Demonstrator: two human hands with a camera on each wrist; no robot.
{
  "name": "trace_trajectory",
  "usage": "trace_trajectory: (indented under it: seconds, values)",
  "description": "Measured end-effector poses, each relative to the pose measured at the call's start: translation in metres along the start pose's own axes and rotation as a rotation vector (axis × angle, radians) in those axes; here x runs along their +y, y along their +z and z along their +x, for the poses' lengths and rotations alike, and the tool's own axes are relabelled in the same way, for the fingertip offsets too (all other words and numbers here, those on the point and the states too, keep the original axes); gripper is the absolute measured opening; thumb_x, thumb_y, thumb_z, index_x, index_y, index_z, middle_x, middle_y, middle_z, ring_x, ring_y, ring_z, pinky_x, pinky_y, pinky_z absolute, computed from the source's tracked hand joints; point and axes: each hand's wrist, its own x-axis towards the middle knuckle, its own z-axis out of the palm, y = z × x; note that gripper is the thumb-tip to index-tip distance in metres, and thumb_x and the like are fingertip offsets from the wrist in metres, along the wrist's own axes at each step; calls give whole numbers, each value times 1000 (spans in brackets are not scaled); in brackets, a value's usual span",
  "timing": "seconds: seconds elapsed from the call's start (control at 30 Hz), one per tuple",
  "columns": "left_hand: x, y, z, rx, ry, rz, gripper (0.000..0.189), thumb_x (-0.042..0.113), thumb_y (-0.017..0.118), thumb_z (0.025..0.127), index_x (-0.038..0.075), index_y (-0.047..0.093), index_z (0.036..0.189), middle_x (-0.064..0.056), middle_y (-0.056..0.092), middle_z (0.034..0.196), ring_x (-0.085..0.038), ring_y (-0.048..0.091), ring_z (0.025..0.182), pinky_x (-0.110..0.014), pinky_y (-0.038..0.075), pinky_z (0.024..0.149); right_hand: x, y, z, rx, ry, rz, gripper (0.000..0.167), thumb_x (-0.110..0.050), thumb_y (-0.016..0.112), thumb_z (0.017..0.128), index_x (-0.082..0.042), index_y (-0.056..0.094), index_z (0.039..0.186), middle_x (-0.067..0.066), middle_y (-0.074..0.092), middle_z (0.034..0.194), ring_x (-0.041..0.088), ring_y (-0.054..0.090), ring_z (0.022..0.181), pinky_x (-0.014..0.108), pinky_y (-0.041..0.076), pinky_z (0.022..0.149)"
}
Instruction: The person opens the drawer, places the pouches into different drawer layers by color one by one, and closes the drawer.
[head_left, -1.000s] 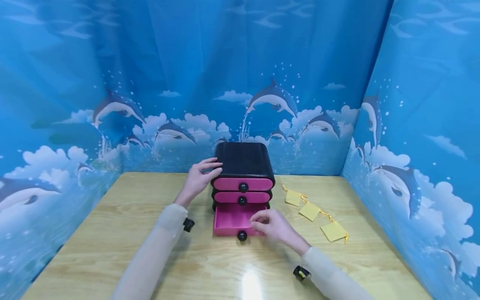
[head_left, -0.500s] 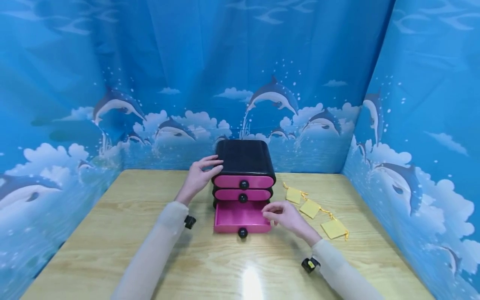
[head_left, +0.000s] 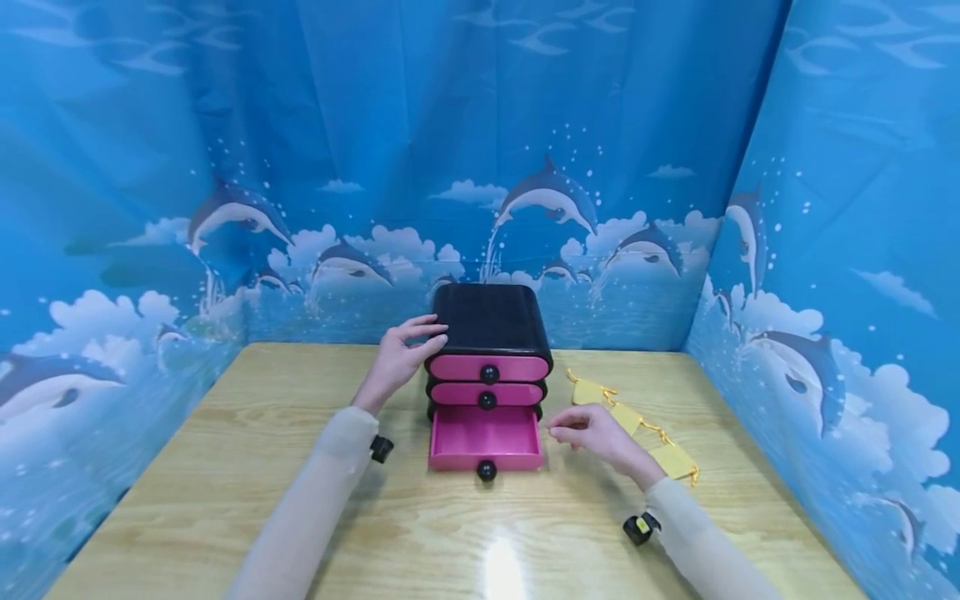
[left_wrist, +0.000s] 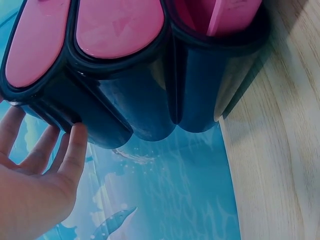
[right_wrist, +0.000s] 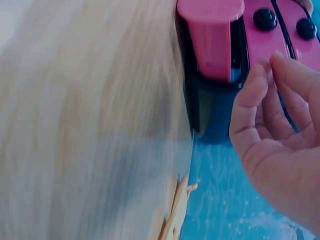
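A black mini drawer cabinet (head_left: 491, 318) with pink drawers stands at the back middle of the table. Its bottom drawer (head_left: 457, 462) is pulled out, and its bare pink floor shows; the two drawers above are closed. My left hand (head_left: 397, 354) touches the cabinet's upper left side with extended fingers; in the left wrist view the fingertips (left_wrist: 78, 131) lie against the black shell. Just right of the pulled-out drawer hovers my right hand (head_left: 600, 433), its fingers loosely bent with nothing between them. Round black knobs (right_wrist: 265, 19) show on the drawer fronts in the right wrist view.
Several small yellow drawstring pouches lie in a slanting row right of the cabinet: a far pouch (head_left: 587, 392), a middle pouch (head_left: 627, 416) and a near pouch (head_left: 675, 460), partly behind my right hand and wrist. A blue dolphin curtain (head_left: 360, 208) surrounds the wooden table (head_left: 247, 467).
My right hand has moved right, from over the bottom drawer's front right corner to beside the drawer. My left hand has stayed on the cabinet, and the drawer stays pulled out.
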Motion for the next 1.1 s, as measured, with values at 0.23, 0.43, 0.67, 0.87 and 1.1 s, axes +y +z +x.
trace_trajectory:
  seconds: [0.23, 0.43, 0.67, 0.87, 1.1]
  values:
    - [0, 0, 0, 2, -4, 8, 39, 42, 69, 91, 20, 70, 123, 1, 47, 149, -25, 32, 144, -48, 45, 106, 10, -21, -1, -18, 45, -18, 35, -25, 71, 91, 2, 68, 115, 8, 70, 104, 25, 63, 89, 40, 56, 71]
    - [2, -1, -1, 3, -1, -1, 39, 40, 69, 91, 19, 70, 123, 0, 47, 149, -26, 32, 145, -49, 45, 106, 19, -40, -4, -28, 40, -33, 36, -23, 70, 92, 4, 67, 116, 16, 70, 110, 19, 64, 90, 41, 57, 75]
    - [2, 0, 1, -6, 0, -6, 40, 41, 70, 91, 18, 70, 124, -1, 47, 149, -26, 31, 145, -48, 46, 106, 33, -68, -13, -86, 34, -58, 36, -22, 69, 93, 4, 66, 117, 24, 67, 115, 15, 65, 94, 40, 57, 79]
    - [1, 0, 1, -4, -2, -14, 39, 40, 69, 91, 18, 70, 123, -1, 47, 149, -26, 31, 145, -49, 45, 106, 43, -93, -22, -109, 8, -75, 37, -16, 68, 93, 9, 63, 119, 27, 65, 115, 14, 65, 93, 38, 57, 79]
    - [1, 0, 0, -14, -7, -27, 39, 37, 69, 92, 16, 69, 125, -2, 45, 151, -26, 29, 146, -49, 44, 107, 53, -116, -36, -149, 3, -114, 33, -9, 71, 88, 8, 64, 115, 26, 65, 115, 19, 64, 99, 26, 54, 82]
